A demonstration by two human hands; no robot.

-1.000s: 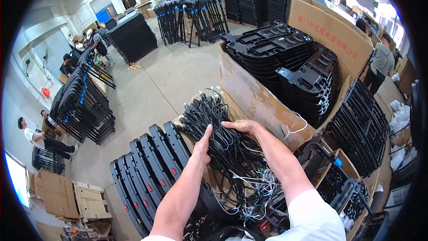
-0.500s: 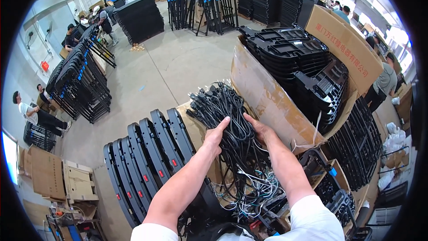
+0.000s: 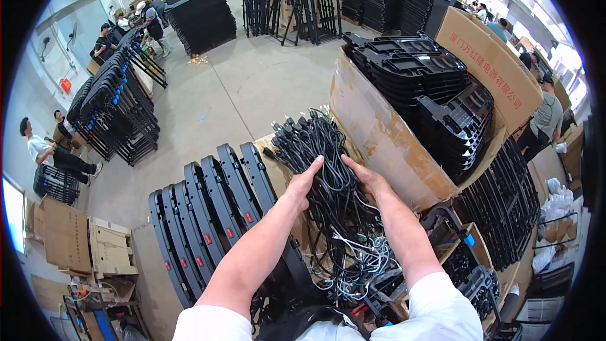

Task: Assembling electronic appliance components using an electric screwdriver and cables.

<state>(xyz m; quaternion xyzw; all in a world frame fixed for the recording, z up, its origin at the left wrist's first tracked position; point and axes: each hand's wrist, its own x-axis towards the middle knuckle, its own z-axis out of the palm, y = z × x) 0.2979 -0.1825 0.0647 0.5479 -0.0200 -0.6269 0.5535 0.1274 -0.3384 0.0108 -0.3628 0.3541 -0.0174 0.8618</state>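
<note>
On the left, black casings (image 3: 218,196) stood in a row. The left hand (image 3: 304,186) held one side of the cords (image 3: 315,139), thumb on top, other fingers partly hidden. The cords lay over cardboard (image 3: 281,177) between casings and carton (image 3: 385,145), their black lengths gathered together, no tie visible around them; nearer the person, the pale wires (image 3: 360,256) spread in a tangle, seemingly unsorted. The right hand (image 3: 372,183) held the opposite side, thumb also on top; how tightly either pressed could not be told.

Counted: about seven casings, six red switches (image 3: 208,239) showing; one gathering of cords, too tangled to number; one large carton, two stacks of panels (image 3: 404,57) inside.
</note>
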